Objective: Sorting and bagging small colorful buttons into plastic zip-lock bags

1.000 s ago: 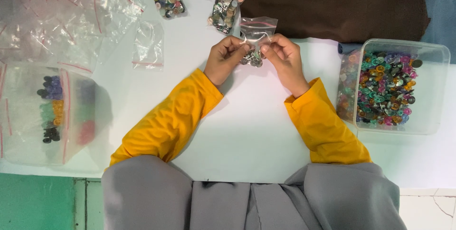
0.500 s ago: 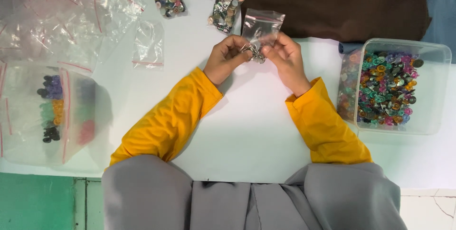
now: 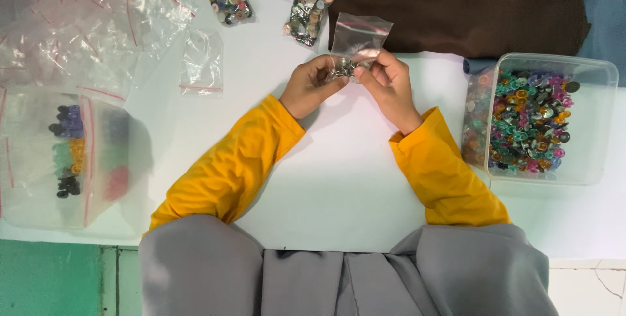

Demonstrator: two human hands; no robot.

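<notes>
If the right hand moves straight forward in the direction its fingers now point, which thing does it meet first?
The right hand points up-left at the small clear bag it already pinches with the left hand. Beyond that, probably the filled button bag on the table.

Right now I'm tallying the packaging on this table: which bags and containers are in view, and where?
Small clear zip bag: held by left hand and right hand, red-lined top.
Three filled button bags: top centre, mixed colours.
Empty zip bags: top left, clear, crumpled.
Large bag of sorted buttons: left edge.
Clear plastic tub: right, colourful buttons.
</notes>
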